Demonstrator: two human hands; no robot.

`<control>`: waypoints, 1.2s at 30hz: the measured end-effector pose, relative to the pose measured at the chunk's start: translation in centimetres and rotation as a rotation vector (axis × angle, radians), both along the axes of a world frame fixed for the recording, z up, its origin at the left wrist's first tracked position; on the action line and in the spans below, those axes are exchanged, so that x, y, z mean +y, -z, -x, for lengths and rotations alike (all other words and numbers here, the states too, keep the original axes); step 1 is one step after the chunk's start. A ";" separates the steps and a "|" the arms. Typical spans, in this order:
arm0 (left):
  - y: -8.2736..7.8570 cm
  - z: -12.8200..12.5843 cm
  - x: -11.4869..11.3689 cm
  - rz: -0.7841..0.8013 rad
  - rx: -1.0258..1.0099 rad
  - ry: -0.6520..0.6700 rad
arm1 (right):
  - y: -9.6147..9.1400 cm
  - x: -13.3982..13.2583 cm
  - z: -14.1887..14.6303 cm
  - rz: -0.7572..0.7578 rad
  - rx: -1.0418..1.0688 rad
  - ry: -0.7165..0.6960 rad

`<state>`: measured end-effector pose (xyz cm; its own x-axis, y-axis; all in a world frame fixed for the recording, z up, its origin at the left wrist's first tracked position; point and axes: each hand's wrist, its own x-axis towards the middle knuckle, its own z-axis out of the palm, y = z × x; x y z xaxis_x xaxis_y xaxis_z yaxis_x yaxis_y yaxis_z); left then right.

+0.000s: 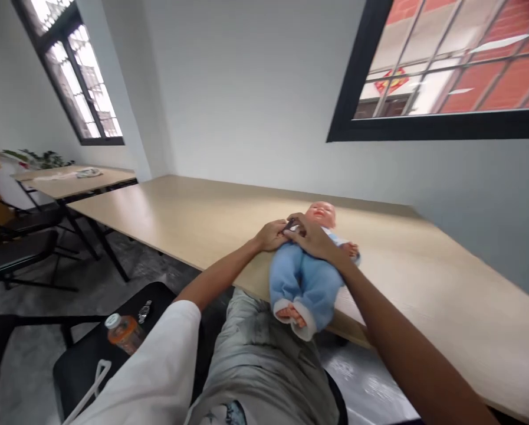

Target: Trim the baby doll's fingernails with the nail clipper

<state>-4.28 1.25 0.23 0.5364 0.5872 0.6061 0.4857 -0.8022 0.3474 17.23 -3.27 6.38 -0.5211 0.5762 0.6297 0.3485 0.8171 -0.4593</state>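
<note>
A baby doll (321, 213) in a light blue outfit with white cuffs lies on its back on the table (211, 206), its feet hanging over the near edge. My left hand (272, 235) is closed beside the doll's chest, fingertips pinched; what they grip is hidden. My right hand (312, 236) bends over the doll's chest, with thumb and fingers closed on a small dark object (289, 224), too small to name. Both hands meet at this object. One doll arm, on the right, lies free with its hand (350, 248) showing; the other is hidden by my hands.
To my left, a black chair (82, 360) holds an orange-labelled bottle (125, 333), a metal watch (144, 311) and a white strap-like thing (97, 378). Another table (69, 186) with cloth on it stands farther left. A wall (246, 94) borders the table's far side.
</note>
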 end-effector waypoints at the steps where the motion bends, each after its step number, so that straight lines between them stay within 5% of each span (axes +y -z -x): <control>1: 0.0 0.2 -0.2 0.012 -0.022 -0.010 | 0.0 -0.1 0.2 0.013 0.000 -0.005; 11: 1.3 1.8 0.8 0.118 0.004 0.001 | 0.4 -0.3 0.9 0.148 0.006 -0.038; 21: -0.4 0.8 -0.2 0.068 -0.090 0.091 | 0.5 -0.3 0.9 0.166 0.143 -0.057; 36: -0.9 0.7 -0.4 -0.002 -0.152 0.151 | -0.1 -1.5 1.1 0.118 0.036 -0.118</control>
<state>-5.00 0.83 1.14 0.5208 0.5058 0.6877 0.3023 -0.8626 0.4056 16.08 -4.74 6.52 -0.5679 0.5834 0.5807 0.2347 0.7909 -0.5651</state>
